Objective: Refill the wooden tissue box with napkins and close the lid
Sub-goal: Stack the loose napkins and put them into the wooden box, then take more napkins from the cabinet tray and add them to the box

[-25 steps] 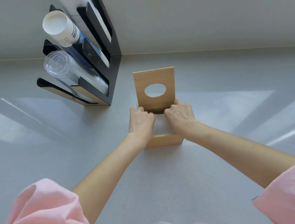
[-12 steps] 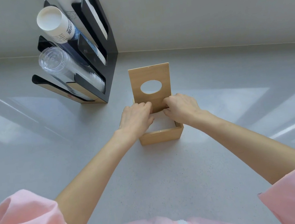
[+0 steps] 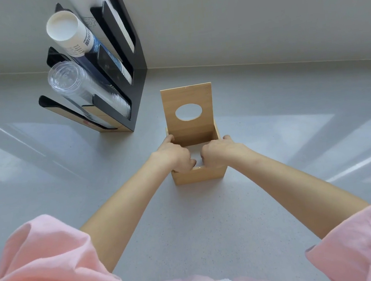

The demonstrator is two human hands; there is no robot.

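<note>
Pink sleeves (image 3: 44,269) nearest my camera; both forearms reach to the wooden tissue box (image 3: 199,173) mid-counter (image 3: 191,233); left hand (image 3: 173,157) and right hand (image 3: 219,151) are curled knuckles-up inside its open top, pressing on the white napkins (image 3: 196,154); I can't tell if the fingers pinch anything; lid (image 3: 189,114) stands upright at the back edge, oval hole showing; black cup dispenser (image 3: 101,76) far left by the wall.

Bright, soft daylight is cast across the glossy grey counter (image 3: 269,111) in pale angled patches; shadows are faint, focus is sharp, and edges are bowed by wide-angle distortion.
</note>
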